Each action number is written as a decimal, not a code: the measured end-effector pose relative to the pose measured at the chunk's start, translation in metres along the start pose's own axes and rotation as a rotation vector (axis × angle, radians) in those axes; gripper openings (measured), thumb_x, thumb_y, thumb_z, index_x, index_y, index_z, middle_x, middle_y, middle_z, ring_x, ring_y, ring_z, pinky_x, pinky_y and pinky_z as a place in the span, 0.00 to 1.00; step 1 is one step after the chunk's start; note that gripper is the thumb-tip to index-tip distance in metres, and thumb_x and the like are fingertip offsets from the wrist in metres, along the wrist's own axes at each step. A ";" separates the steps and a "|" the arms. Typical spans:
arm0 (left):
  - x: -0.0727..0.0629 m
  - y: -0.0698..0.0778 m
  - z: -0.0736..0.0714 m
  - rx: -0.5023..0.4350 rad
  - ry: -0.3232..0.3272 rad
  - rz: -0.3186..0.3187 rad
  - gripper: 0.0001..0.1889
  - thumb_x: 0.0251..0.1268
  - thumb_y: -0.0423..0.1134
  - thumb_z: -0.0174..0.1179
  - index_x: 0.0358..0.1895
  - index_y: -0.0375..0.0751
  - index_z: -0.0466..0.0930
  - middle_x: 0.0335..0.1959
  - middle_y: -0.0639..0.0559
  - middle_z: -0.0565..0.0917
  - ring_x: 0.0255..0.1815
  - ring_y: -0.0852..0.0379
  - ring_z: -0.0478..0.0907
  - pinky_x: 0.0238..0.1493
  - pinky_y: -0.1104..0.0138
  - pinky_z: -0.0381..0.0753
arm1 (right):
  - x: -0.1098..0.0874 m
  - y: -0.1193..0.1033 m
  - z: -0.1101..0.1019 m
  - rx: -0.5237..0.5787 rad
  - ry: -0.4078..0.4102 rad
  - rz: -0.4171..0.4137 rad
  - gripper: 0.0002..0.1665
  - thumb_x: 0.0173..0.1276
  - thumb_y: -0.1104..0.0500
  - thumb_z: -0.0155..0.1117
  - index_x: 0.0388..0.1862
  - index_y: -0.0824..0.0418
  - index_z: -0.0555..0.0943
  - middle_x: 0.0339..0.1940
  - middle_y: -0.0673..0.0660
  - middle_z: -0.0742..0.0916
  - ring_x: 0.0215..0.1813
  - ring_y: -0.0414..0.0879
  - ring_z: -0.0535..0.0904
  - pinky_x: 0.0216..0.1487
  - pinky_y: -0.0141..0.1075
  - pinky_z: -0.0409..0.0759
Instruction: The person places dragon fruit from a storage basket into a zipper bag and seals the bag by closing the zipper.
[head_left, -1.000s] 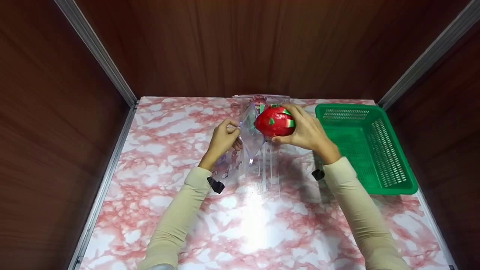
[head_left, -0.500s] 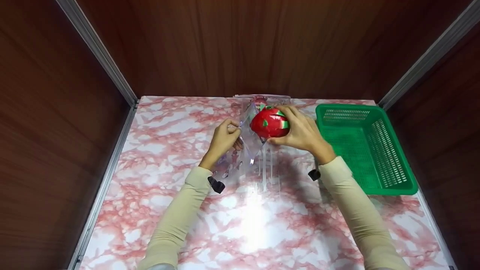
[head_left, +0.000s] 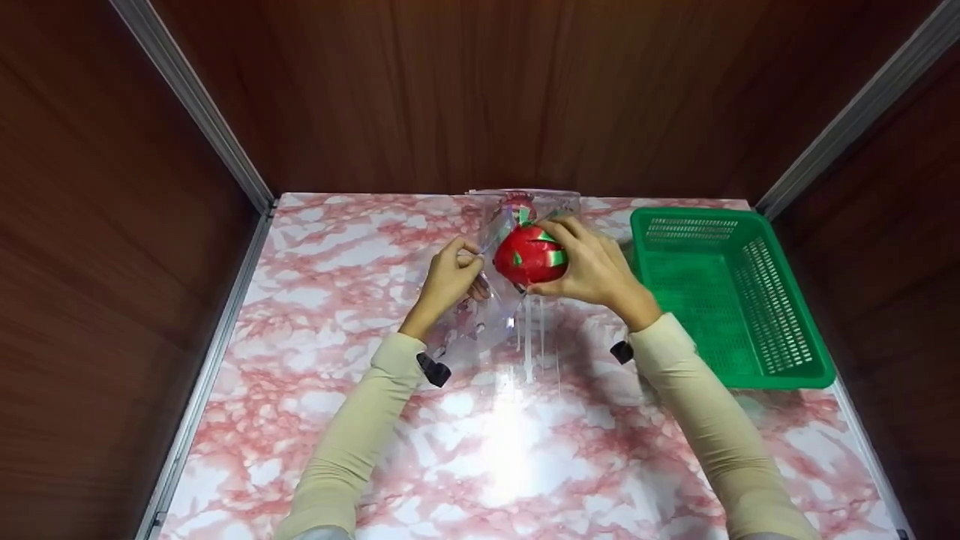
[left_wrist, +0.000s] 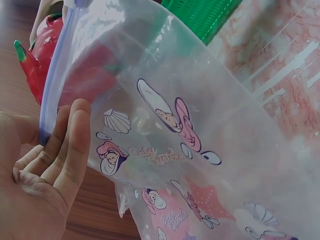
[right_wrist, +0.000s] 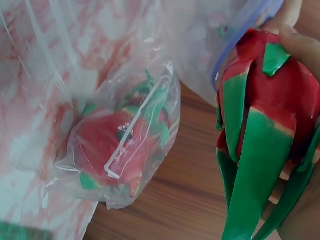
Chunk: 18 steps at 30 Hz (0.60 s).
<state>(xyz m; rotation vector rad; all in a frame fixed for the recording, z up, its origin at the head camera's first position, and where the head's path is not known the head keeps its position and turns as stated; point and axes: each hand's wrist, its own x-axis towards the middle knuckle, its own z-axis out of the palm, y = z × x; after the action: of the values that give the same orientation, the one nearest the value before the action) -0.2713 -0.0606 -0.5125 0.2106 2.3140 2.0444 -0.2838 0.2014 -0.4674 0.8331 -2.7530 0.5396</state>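
My right hand (head_left: 600,270) grips a red dragon fruit (head_left: 529,256) with green scales, its fingers over the top and thumb below. My left hand (head_left: 450,277) pinches the purple zip edge of a clear printed zip bag (left_wrist: 160,125), which carries shell and cartoon pictures. The bag's mouth is spread, and the fruit's front end sits at that mouth; red shows through the film in the left wrist view. Behind, at the table's far edge, another dragon fruit (right_wrist: 115,145) lies inside a clear bag.
A green perforated basket (head_left: 814,330) stands at the right of the marbled table (head_left: 300,360). Brown wood-grain panels (head_left: 525,90) rise at the back and both sides. Clear plastic with shiny strips lies on the table in front of the hands.
My right hand has moved left and slightly toward me, bringing the dragon fruit to the bag's mouth. The left hand stays nearly in place, still holding the bag's edge.
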 end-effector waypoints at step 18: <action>-0.002 0.001 0.000 -0.035 0.010 -0.014 0.04 0.80 0.30 0.55 0.50 0.32 0.75 0.18 0.48 0.85 0.14 0.58 0.83 0.18 0.61 0.87 | 0.005 -0.011 0.016 -0.067 -0.051 -0.089 0.59 0.48 0.27 0.83 0.77 0.48 0.75 0.69 0.60 0.82 0.66 0.63 0.82 0.65 0.63 0.85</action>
<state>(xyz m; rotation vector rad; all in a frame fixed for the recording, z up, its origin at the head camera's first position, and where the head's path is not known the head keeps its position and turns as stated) -0.2696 -0.0604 -0.5115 0.1830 2.2767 2.0822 -0.2832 0.1844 -0.4773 0.9615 -2.7472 0.4129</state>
